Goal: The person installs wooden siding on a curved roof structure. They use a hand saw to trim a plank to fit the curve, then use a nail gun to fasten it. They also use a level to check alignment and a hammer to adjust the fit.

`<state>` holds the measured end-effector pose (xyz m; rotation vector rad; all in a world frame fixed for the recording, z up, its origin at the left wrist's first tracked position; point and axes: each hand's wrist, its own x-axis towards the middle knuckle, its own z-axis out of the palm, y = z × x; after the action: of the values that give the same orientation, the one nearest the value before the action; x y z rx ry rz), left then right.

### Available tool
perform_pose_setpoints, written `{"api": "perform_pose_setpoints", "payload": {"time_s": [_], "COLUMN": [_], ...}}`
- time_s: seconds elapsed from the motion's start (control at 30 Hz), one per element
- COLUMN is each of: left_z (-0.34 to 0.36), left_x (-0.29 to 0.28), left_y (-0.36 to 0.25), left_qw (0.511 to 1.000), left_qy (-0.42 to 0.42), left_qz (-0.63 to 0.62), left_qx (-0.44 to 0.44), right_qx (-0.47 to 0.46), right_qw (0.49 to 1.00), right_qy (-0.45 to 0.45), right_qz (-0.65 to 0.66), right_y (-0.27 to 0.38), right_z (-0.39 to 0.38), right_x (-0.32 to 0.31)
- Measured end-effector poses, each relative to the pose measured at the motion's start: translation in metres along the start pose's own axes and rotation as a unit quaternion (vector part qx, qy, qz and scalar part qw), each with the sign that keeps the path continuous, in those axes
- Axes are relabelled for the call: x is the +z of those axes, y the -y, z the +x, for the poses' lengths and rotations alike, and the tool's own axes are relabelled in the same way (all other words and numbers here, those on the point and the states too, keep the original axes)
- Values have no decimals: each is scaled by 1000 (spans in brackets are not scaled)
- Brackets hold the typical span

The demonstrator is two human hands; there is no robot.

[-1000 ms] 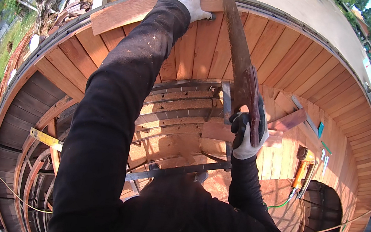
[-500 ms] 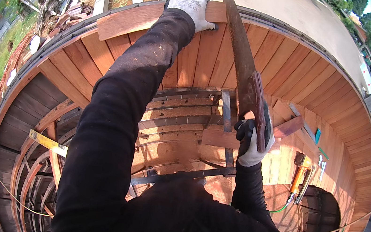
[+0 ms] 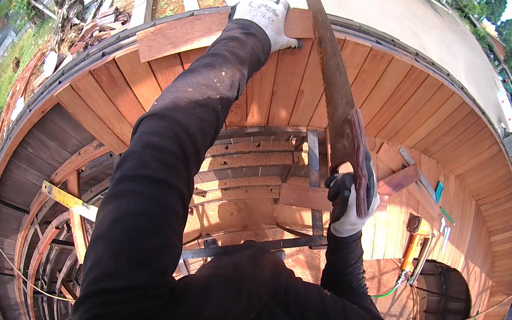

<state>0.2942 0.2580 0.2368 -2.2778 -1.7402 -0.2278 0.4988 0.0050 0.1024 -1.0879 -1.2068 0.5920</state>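
Observation:
My left hand point(image 3: 265, 20), in a white and dark glove, grips a reddish wooden board point(image 3: 183, 36) near its right end. The board lies across the curved rim, over the fitted planks. My gloved right hand point(image 3: 352, 204) is closed around the dark wooden handle of a handsaw point(image 3: 333, 73). Its long, brown-stained blade points away from me, crossing just beside the board's right end, with the toothed edge on the left. Whether the teeth touch the wood is hard to tell.
Fitted planks point(image 3: 433, 113) curve round to the right. An orange air nailer point(image 3: 415, 244) with a green hose rests at right, near a teal item point(image 3: 439, 191). Dark metal bars point(image 3: 250, 247) cross the opening below. A yellow level point(image 3: 69, 200) sits among the left ribs.
The handsaw and my right hand have shifted slightly toward me. My left hand keeps its hold on the board; the whole view has moved a little.

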Motion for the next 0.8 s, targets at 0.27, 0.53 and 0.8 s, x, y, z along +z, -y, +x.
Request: {"api": "perform_pose_setpoints", "payload": {"time_s": [0.27, 0.53, 0.8], "left_z": [4, 4, 7], "left_x": [3, 1, 0], "left_y": [-4, 2, -5], "left_qw": [1000, 1000, 999], "left_qy": [-23, -5, -25], "left_qz": [-8, -18, -17], "left_qx": [14, 5, 16], "right_qx": [-162, 51, -273], "right_qw": [975, 997, 938], "right_qy": [5, 18, -45], "right_qz": [-150, -51, -207], "right_y": [-17, 20, -56], "right_z": [27, -27, 73], "right_x": [-1, -23, 7]}}
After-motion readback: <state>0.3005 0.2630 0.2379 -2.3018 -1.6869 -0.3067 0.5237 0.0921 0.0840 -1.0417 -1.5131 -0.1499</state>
